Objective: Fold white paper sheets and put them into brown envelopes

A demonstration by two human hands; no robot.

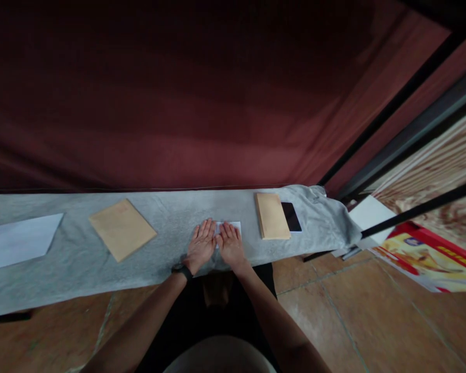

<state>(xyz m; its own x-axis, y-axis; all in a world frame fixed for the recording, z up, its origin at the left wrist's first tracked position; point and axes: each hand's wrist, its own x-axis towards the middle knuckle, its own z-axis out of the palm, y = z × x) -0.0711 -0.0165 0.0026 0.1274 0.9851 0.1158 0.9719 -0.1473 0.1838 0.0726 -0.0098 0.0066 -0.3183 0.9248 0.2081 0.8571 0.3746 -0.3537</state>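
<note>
A small piece of white paper, perhaps folded, lies on the grey cloth in front of me. My left hand, with a dark band on the wrist, rests flat at the paper's left side, fingers stretched out. Beside it my right hand is pressed flat on the paper, fingers extended forward. The two hands nearly touch at the thumbs and cover most of the paper. Neither one grips anything.
On the grey cloth lie a brown envelope and white sheets leftward. To the right, a stack of brown envelopes partly covers a dark phone or tablet. A red-yellow box stands beyond the bench end.
</note>
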